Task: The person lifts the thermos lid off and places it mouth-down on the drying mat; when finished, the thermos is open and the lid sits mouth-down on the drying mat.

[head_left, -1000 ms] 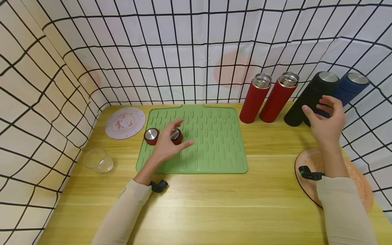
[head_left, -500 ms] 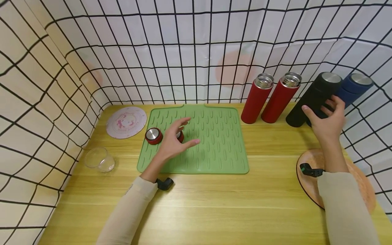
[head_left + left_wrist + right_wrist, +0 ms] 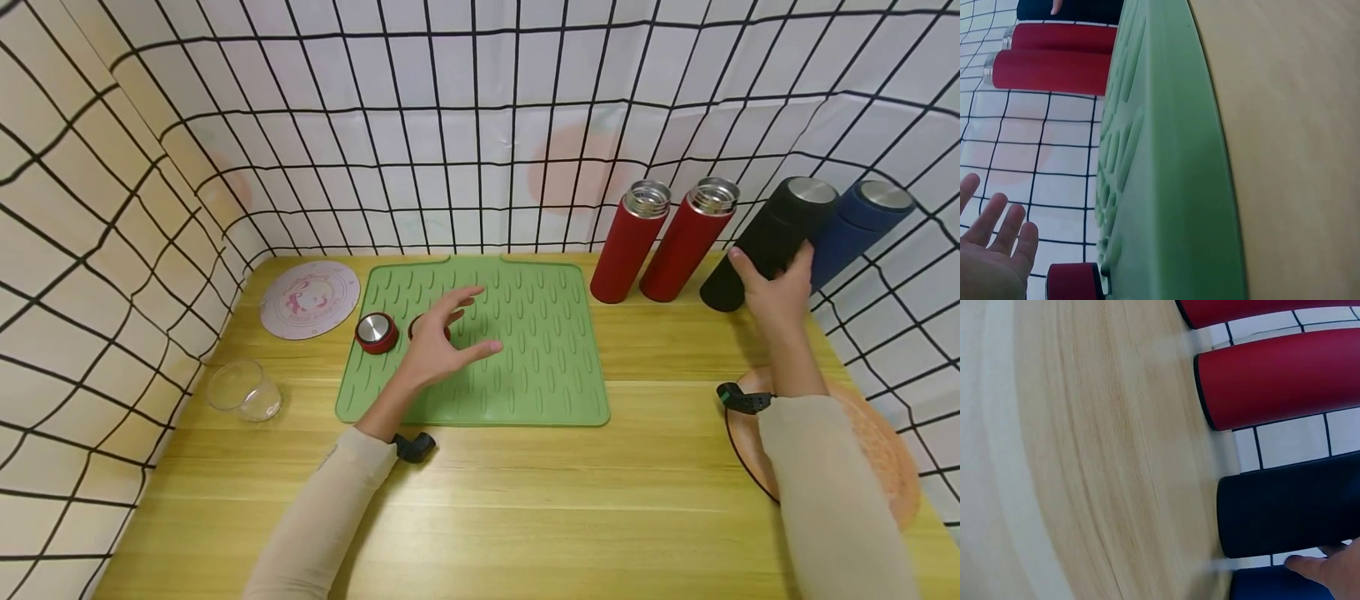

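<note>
In the head view, the right hand (image 3: 778, 296) is at the black thermos (image 3: 787, 221), thumb on its left side and fingers on its right. The right wrist view shows fingertips in the narrow gap between the black thermos (image 3: 1291, 506) and the blue thermos (image 3: 1279, 584). The left hand (image 3: 442, 337) hovers above the green mat (image 3: 525, 350), fingers spread apart from the thumb and holding nothing. It partly hides one red-rimmed lid (image 3: 417, 325). Another red lid with a silver top (image 3: 376, 332) lies on the mat to its left.
Two red thermoses without lids, the left one (image 3: 632, 242) and the right one (image 3: 688, 242), stand left of the black one. A clear glass (image 3: 247, 392) and a round pink-white mat (image 3: 310, 300) are at left. An orange round mat (image 3: 877, 450) lies under the right forearm. Grid-patterned walls border the table.
The right hand has moved left from in front of the blue thermos and now goes round the black one. The left hand has drifted slightly right over the mat, uncovering part of a lid.
</note>
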`<state>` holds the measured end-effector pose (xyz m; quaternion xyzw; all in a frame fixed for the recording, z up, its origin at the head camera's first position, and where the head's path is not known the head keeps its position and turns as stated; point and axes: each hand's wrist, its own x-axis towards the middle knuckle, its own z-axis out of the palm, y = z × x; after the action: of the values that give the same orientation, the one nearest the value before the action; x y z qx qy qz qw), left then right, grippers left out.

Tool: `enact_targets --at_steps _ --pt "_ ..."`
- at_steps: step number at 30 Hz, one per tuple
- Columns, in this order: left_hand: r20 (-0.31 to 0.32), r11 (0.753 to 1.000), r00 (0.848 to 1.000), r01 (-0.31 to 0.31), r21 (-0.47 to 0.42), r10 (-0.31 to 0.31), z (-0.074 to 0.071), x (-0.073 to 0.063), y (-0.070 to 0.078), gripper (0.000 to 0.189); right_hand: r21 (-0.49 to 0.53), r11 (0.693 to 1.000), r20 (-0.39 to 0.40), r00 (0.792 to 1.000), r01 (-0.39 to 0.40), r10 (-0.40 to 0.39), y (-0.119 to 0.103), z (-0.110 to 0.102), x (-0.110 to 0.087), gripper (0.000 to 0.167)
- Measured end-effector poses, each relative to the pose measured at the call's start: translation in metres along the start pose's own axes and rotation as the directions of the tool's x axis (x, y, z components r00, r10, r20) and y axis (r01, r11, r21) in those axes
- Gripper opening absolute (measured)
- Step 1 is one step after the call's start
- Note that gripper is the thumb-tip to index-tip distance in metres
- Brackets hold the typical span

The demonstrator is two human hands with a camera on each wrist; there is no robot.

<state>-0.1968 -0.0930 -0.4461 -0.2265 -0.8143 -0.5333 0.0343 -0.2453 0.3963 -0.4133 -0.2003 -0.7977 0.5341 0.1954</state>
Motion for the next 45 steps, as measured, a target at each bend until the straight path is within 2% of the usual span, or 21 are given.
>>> enact_targets --at_steps 5,10,15,19,22,24,26,30,38,42,45 --pt "0.008 1.0 1.0 0.011 0.009 -0.011 0.003 0.003 -0.002 0.089 0.002 1.0 -0.035 0.999 -0.002 0.002 0.004 0.004 0.004 0.073" --pt "0.017 1.0 1.0 0.0 -0.018 0.0 0.007 0.007 -0.001 0.096 0.064 0.995 -0.06 0.996 0.077 -0.073 0.006 0.007 -0.003 0.068" --pt "0.023 0.999 1.0 -0.01 -0.042 0.011 0.008 0.009 0.003 0.094 0.114 0.982 -0.07 0.987 0.149 -0.142 -0.001 0.01 -0.027 0.065" --pt "0.022 0.999 1.0 -0.017 -0.044 0.018 0.007 0.011 0.009 0.096 0.154 0.973 -0.061 0.984 0.173 -0.165 -0.015 0.011 -0.051 0.065" --pt "0.025 0.999 0.999 -0.021 -0.038 0.022 0.006 0.012 0.014 0.097 0.186 0.955 -0.057 0.973 0.229 -0.222 -0.022 0.015 -0.066 0.063" --pt "0.028 0.999 0.999 -0.028 -0.038 0.029 0.006 0.013 0.017 0.097 0.214 0.935 -0.047 0.959 0.282 -0.279 -0.025 0.019 -0.075 0.061" --pt "0.029 0.998 0.999 -0.044 -0.048 0.045 0.006 0.013 0.02 0.096 0.256 0.901 -0.033 0.934 0.352 -0.356 -0.027 0.025 -0.083 0.061" --pt "0.028 0.994 0.996 -0.08 -0.077 0.083 0.005 0.015 0.026 0.096 0.313 0.853 0.038 0.892 0.418 -0.451 -0.034 0.037 -0.1 0.06" --pt "0.042 0.98 0.987 -0.151 -0.133 0.158 0.005 0.019 0.041 0.096 0.25 0.871 0.234 0.846 0.424 -0.479 -0.053 0.06 -0.135 0.07" --pt "0.041 0.967 0.979 -0.191 -0.169 0.2 0.005 0.021 0.05 0.1 0.241 0.855 0.329 0.791 0.458 -0.516 -0.062 0.07 -0.148 0.076" --pt "0.042 0.956 0.975 -0.204 -0.211 0.217 0.006 0.021 0.062 0.103 0.224 0.829 0.386 0.735 0.512 -0.558 -0.068 0.075 -0.155 0.079"
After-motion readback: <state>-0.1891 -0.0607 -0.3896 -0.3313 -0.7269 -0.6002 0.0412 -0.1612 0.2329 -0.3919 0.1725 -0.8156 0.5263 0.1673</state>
